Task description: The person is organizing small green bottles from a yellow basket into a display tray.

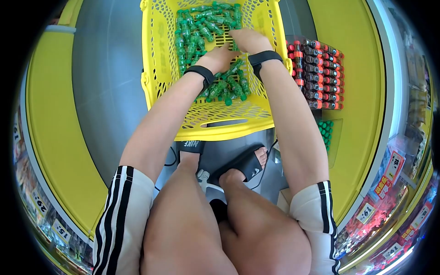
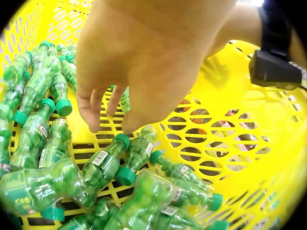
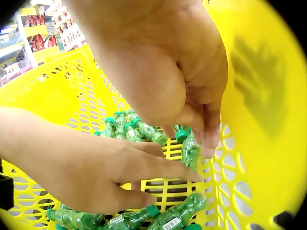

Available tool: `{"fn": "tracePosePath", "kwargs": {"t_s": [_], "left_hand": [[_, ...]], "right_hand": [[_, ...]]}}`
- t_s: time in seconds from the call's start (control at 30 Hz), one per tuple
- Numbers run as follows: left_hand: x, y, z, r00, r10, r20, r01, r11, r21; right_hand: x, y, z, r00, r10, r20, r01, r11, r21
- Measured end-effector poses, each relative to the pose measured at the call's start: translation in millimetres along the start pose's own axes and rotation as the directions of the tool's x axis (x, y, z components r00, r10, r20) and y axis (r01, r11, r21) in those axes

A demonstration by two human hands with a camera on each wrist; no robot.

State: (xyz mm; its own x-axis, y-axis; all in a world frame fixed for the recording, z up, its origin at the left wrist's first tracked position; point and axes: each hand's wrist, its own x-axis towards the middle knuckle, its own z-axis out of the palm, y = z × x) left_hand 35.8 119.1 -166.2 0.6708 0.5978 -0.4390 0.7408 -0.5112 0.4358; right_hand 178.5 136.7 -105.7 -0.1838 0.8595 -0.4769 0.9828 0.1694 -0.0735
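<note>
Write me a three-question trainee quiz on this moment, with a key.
1. True or false: the left hand and the right hand both reach inside the yellow perforated plastic basket.
2. What does the right hand pinch? A) a small green plastic bottle; B) a metal spoon; C) a blue cloth.
3. Fill in: the pack of red-capped dark bottles lies outside the basket, on the person's ____ side.
Key: 1 true; 2 A; 3 right.
</note>
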Motion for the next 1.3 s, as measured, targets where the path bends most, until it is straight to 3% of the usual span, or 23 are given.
{"fn": "tracePosePath", "kwargs": {"t_s": [0.03, 0.13, 0.27, 0.33, 0.43, 0.7, 0.87, 0.93, 1.2, 1.23, 1.27, 1.3], "left_hand": [[-2.6, 5.0, -3.6, 0.997, -0.05, 0.061, 0.052, 0.998, -0.026], [-3.0, 9.1, -1.1, 0.995, -0.085, 0.044, 0.084, 0.996, 0.024], [1.8, 5.5, 5.1, 0.998, -0.048, 0.043, 0.049, 0.999, -0.016], [-4.7, 6.5, 3.8, 0.995, -0.044, -0.089, 0.042, 0.999, -0.021], [-13.5, 9.1, -11.9, 0.986, -0.164, -0.024, 0.165, 0.985, 0.048], [-20.3, -3.8, -6.1, 0.983, -0.136, -0.125, 0.145, 0.987, 0.068], [-15.4, -2.9, -8.0, 0.983, -0.139, -0.12, 0.149, 0.986, 0.074], [-15.2, -2.0, -15.0, 0.989, -0.142, -0.033, 0.145, 0.985, 0.089], [-31.9, 7.9, -54.7, 0.995, -0.103, -0.008, 0.103, 0.988, 0.118], [-34.5, 10.5, -60.2, 0.996, -0.084, 0.011, 0.082, 0.986, 0.143], [-37.9, 10.0, -60.1, 0.996, -0.086, 0.012, 0.083, 0.986, 0.143], [-40.9, 6.5, -59.0, 0.994, -0.001, -0.105, 0.017, 0.987, 0.157]], "right_hand": [[2.7, -0.6, 5.1, 1.0, -0.002, 0.025, 0.002, 1.0, -0.008], [13.2, -3.0, 18.4, 0.997, 0.022, 0.079, -0.021, 1.0, -0.01], [18.2, -4.1, 14.2, 0.985, 0.053, 0.165, -0.062, 0.997, 0.051], [16.8, -3.8, 10.4, 0.985, 0.056, 0.163, -0.074, 0.991, 0.11], [11.3, -6.2, 14.3, 0.987, 0.077, 0.14, -0.096, 0.986, 0.136], [14.7, -9.2, 37.8, 0.982, 0.084, 0.166, -0.103, 0.989, 0.107], [15.3, -12.0, 50.4, 0.994, 0.104, 0.033, -0.106, 0.992, 0.067], [19.1, -10.6, 55.6, 0.994, 0.091, 0.052, -0.092, 0.996, 0.021], [2.6, -12.8, 35.8, 0.993, 0.06, 0.101, -0.059, 0.998, -0.013], [-9.2, -11.6, 27.2, 0.999, 0.036, 0.03, -0.036, 0.999, -0.024], [-19.8, -12.7, 18.6, 0.999, 0.012, -0.04, -0.014, 0.999, -0.035], [-26.6, -15.2, 10.1, 0.999, 0.027, -0.043, -0.029, 0.997, -0.067]]}}
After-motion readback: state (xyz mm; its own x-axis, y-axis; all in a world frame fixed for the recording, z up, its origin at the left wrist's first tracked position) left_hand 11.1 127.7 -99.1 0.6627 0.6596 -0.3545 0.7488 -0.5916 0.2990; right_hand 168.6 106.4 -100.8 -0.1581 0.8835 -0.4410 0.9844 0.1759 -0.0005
